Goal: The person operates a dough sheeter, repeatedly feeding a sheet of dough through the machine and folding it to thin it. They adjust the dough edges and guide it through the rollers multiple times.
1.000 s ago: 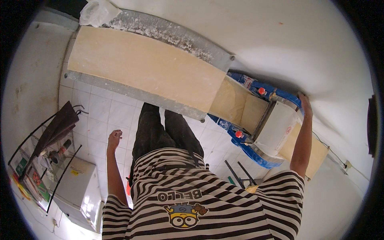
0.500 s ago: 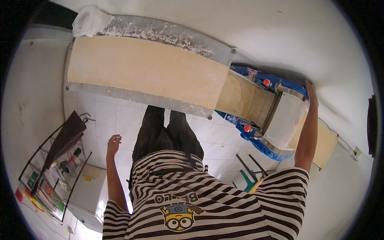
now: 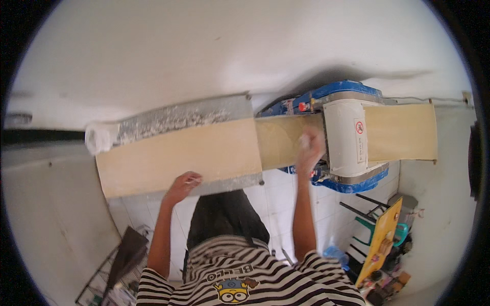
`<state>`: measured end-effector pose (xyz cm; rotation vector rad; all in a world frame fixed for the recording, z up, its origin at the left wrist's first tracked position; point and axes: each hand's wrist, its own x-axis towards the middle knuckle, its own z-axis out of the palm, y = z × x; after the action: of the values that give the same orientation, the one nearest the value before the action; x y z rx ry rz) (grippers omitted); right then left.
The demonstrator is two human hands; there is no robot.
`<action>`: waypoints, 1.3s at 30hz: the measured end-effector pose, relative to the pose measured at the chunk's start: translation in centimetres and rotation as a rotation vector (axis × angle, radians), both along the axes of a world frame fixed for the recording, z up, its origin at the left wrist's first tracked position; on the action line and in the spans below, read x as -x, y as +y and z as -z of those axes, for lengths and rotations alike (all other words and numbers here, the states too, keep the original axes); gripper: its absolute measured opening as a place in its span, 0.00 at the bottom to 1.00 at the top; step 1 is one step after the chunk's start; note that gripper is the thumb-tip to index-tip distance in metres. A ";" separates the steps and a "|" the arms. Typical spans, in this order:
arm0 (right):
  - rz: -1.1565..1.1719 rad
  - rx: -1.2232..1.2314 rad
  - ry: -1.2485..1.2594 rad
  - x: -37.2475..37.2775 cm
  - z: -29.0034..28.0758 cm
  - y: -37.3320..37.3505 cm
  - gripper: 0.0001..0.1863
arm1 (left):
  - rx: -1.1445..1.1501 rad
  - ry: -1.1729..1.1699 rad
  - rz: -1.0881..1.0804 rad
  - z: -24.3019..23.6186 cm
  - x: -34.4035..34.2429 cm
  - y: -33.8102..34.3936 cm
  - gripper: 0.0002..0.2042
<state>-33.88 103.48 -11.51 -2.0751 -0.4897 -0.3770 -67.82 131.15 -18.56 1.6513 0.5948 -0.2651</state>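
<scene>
My left hand (image 3: 185,185) is over the near edge of a long pale dough sheet (image 3: 171,145) on a flour-dusted metal board (image 3: 223,181), fingers loosely bent, with flour on them. My right hand (image 3: 311,146), blurred, is above the translucent tan belt (image 3: 275,145) leading into a blue roller machine (image 3: 352,184). Its fingers are too smeared to read. The machine has a white cover (image 3: 342,137), red knobs (image 3: 304,106) and a second tan belt (image 3: 400,132) at its right.
A white plastic bag (image 3: 99,137) sits at the board's left end, against the wall. Below left is a wire rack (image 3: 91,285) with a dark cloth (image 3: 122,265). At lower right are dark metal legs, a yellow board (image 3: 380,245) and a green plastic stool (image 3: 363,232).
My right hand has left the machine's far right side and moved left onto the belt. My left hand has risen to the board's near edge. The view has shifted and turned.
</scene>
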 end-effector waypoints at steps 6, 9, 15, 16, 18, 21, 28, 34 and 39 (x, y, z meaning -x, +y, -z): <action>0.549 -0.729 0.690 5.1 15.7 -4.0 0.30 | 0.058 -0.328 0.400 2.1 -22.1 -7.5 0.19; 0.527 -0.691 0.699 1.3 21.7 -7.8 0.46 | 0.194 -0.269 0.411 5.3 -31.7 -13.6 0.27; 0.730 -0.326 0.251 -5.4 24.3 -11.6 0.41 | -0.174 -0.688 0.216 10.7 -45.3 -22.5 0.34; 0.748 -0.154 0.334 -5.0 23.7 -11.5 0.36 | -0.243 -0.867 0.110 11.3 -46.7 -23.3 0.33; 0.749 0.215 0.475 -3.6 22.1 -11.0 0.28 | -0.201 -0.857 0.151 12.0 -48.1 -24.4 0.30; 0.682 -0.465 0.368 -2.6 20.4 -9.2 0.27 | -0.149 -0.593 0.391 11.7 -48.9 -23.7 0.23; 0.495 -0.762 0.873 3.0 16.9 -7.0 0.24 | -0.300 -0.334 0.625 7.6 -46.5 -18.9 0.27; 0.482 -0.498 0.905 6.4 16.6 -7.7 0.15 | -0.159 0.073 0.750 4.6 -44.6 -13.0 0.28; 0.316 -0.035 0.379 6.9 15.5 -9.0 0.09 | -0.186 0.239 0.890 3.2 -45.1 -9.2 0.29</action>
<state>-40.80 94.52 -26.97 -2.1260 0.0714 -0.1641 -22.69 121.95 -21.77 2.0016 0.0139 -1.0880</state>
